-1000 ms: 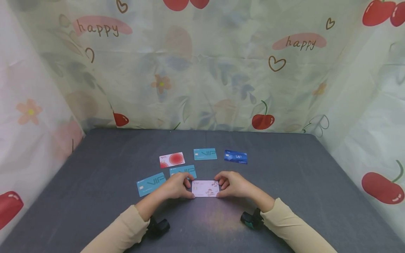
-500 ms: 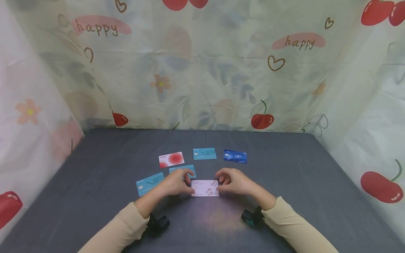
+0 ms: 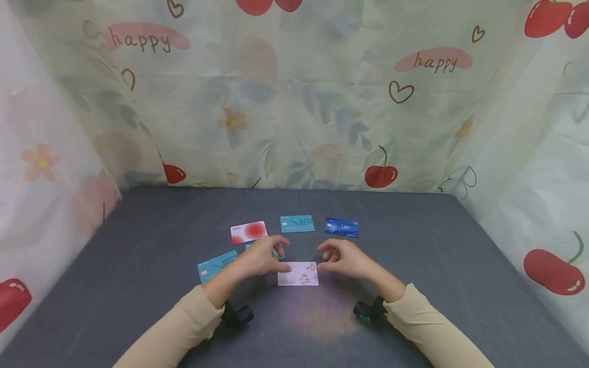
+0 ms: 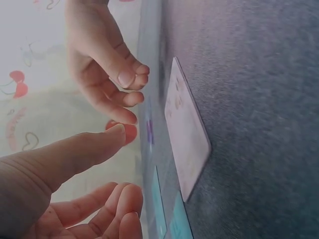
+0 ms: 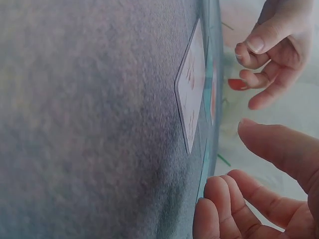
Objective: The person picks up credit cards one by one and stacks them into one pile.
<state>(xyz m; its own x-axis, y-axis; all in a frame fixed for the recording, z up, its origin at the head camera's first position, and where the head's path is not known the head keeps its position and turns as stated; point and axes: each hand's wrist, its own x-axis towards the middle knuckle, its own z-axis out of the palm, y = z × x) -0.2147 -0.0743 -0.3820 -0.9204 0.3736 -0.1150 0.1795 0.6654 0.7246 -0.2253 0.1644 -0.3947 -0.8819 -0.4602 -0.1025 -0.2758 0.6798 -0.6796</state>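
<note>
A pale pink VIP card [image 3: 301,278] with a floral print lies flat on the dark table, between the two hands. My left hand [image 3: 261,258] hovers over its left end; both wrist views show the thumb and fingers spread apart, off the surface, holding nothing. Just beyond the card's right end is my right hand [image 3: 345,258], also raised, its fingers loosely bent and nothing between them. In the right wrist view the edge of the pink card [image 5: 192,94] looks doubled; whether another card lies under it I cannot tell.
Behind the hands lie a red-and-white card [image 3: 249,232], a teal VIP card [image 3: 297,224] and a dark blue VIP card [image 3: 341,227]. Another teal card [image 3: 215,268] lies beside the left forearm, and one more is mostly hidden behind the left hand. A printed curtain [image 3: 294,128] encloses the table.
Both hands have let go of the pink card's ends and lifted away from the table. The left hand has shifted slightly right and up over the card. The card has stayed in place.
</note>
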